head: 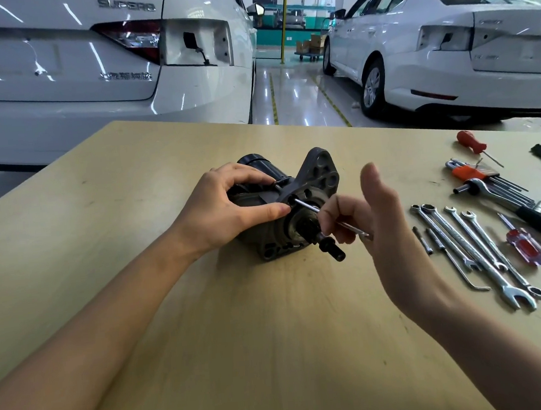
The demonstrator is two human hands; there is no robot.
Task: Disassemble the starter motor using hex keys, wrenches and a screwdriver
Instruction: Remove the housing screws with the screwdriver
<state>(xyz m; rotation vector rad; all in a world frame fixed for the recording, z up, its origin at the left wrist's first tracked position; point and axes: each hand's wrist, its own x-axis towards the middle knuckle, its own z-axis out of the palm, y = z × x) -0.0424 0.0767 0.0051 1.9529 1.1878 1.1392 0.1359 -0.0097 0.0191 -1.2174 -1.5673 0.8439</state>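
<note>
The dark grey cast-metal starter motor (292, 203) lies on its side near the middle of the pale wooden table (209, 341), its black cylindrical body pointing far-left and its flat, hole-pierced mounting flange facing near-right, with the black pinion shaft jutting out toward the near edge. A thin, bright steel hex key (308, 208) is seated in a recessed bolt hole on the flange. Its long axis runs from that hole, at its far-left end, down toward the near right, where the right hand (372, 225) pinches it between curled fingers, thumb raised and free. So the bolt lies to the far left of the right hand's fingers, in line with the shaft of the key, and any turning has to happen about that slanted axis.

The left hand (230, 205) is nearer the motor. It grips the housing from the left, fingers curled over the top and the thumb pressing just beside the bolt hole, which probably steadies the body against the twist.

The flange looks rough and matt, the motor can smooth and glossy. To the right lie polished chrome combination wrenches (476, 249), a folded set of hex keys in an orange holder (476, 175), a clear red-handled screwdriver (524, 244) and a smaller red-handled screwdriver (473, 144).
</note>
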